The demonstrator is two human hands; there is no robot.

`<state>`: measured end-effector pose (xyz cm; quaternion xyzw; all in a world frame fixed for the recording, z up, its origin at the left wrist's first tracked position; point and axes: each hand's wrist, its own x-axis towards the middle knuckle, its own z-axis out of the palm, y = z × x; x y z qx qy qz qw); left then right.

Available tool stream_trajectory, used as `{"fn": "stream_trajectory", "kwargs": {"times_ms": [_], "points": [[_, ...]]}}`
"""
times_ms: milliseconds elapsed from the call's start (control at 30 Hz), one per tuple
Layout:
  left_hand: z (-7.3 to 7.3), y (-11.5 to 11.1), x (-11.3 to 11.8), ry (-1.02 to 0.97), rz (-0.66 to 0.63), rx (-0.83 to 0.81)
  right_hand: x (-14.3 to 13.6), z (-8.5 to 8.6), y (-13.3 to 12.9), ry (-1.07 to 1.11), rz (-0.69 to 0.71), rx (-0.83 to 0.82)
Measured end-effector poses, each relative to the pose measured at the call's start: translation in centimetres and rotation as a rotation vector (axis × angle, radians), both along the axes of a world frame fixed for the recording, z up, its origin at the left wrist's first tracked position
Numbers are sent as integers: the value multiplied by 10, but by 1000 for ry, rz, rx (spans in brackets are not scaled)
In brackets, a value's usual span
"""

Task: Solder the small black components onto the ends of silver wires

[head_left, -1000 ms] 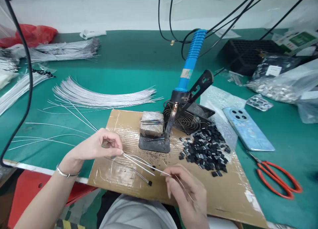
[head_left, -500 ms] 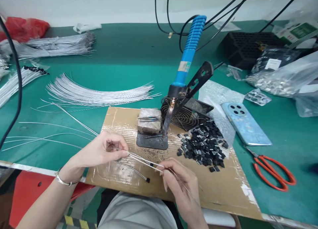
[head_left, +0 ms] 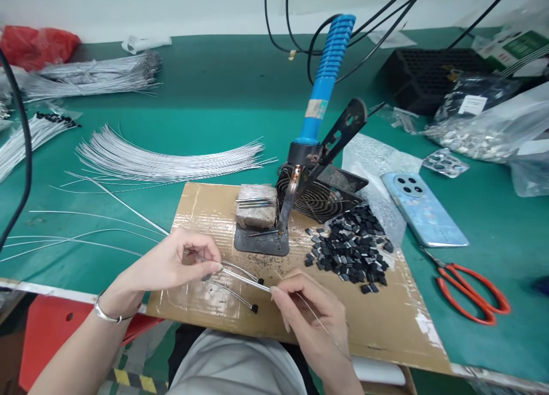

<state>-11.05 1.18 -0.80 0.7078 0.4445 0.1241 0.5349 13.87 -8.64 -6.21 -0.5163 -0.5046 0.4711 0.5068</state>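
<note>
My left hand (head_left: 184, 260), with a silver bangle at the wrist, pinches thin white wires (head_left: 245, 277) between thumb and fingers. Their other end is gripped by my right hand (head_left: 311, 312), so the wires stretch straight between both hands over the cardboard. A thin solder-like strand (head_left: 319, 320) curves through the right hand as well. Below the left hand, a wire with a black end piece (head_left: 254, 308) lies on the cardboard, and another black end piece (head_left: 260, 281) shows just behind the held wires.
A blue-handled soldering iron (head_left: 321, 92) leans in its stand, tip above a metal plate (head_left: 262, 245). Many small black pieces (head_left: 351, 249) are heaped on the cardboard (head_left: 381, 326). Rightward lie a phone (head_left: 429, 212) and red-handled scissors (head_left: 469, 289); white wire bundles (head_left: 167, 163) sit behind.
The wires between my hands have drawn together into one taut line, where they were spread before. My right hand has shifted slightly down; my left hand stays put.
</note>
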Motion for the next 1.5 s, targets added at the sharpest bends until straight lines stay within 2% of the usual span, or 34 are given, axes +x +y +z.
{"fn": "stream_trajectory", "kwargs": {"times_ms": [133, 233, 300, 367, 467, 567, 700, 767, 867, 1033, 1200, 1333, 1500], "points": [[5, -20, 24, 155, -53, 115, 2, -2, 2, -129, 51, 111], [2, -36, 49, 137, -70, 177, 1, -4, 1, -150, 57, 140], [-4, -42, 61, 99, -24, 114, -1, -4, -1, -135, 42, 119], [-10, -44, 68, 36, 44, -30, -2, -5, -3, -104, 4, 80], [-16, -41, 69, -63, 137, -200, -1, -8, -4, 16, -146, 4], [-16, -38, 68, -119, 226, -231, 12, -11, -1, 289, -265, -70], [-14, -36, 68, -188, 271, -217, 30, -15, 2, 551, -137, -178], [-14, -35, 69, -211, 288, -208, 32, -18, -1, 569, -170, -213], [-16, -34, 71, -225, 298, -189, 24, -20, -6, 433, -238, -179], [-13, -34, 73, -194, 299, -196, 5, -7, -9, 48, -190, -150], [-7, -36, 76, -113, 300, -223, -2, 3, -6, 65, -113, -121], [-7, -35, 77, -86, 291, -228, 3, 2, -6, 12, -81, -74], [-8, -35, 76, -34, 250, -208, 11, 1, -6, -98, 6, 60]]}}
